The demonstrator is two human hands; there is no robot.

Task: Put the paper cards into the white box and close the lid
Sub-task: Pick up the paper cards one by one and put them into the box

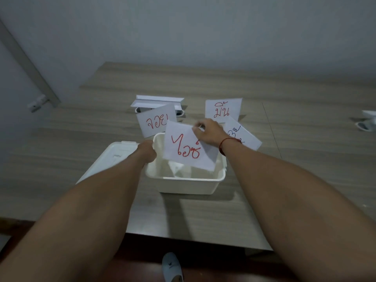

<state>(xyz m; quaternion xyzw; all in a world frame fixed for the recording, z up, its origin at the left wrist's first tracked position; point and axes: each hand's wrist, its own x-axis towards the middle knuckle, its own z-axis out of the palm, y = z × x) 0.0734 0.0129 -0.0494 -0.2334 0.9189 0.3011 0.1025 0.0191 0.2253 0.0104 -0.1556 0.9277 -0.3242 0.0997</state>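
The white box [189,183] stands open on the wooden table [203,210], with crumpled white paper inside. Its lid [107,159] lies flat on the table to the left. My right hand [207,132] pinches the top right corner of a white paper card [187,147] with red writing, held tilted over the box opening. My left hand [147,152] grips the box's left rim. Three more cards with red writing lie on the table behind the box: one [155,121] at the back left, one [222,109] at the back right, one [242,135] partly hidden by my right wrist.
A white folded stand or holder [158,102] sits behind the back-left card. A small white object [367,123] lies at the table's far right edge. A slippered foot [172,267] shows on the floor below the table's near edge. A wall runs behind the table.
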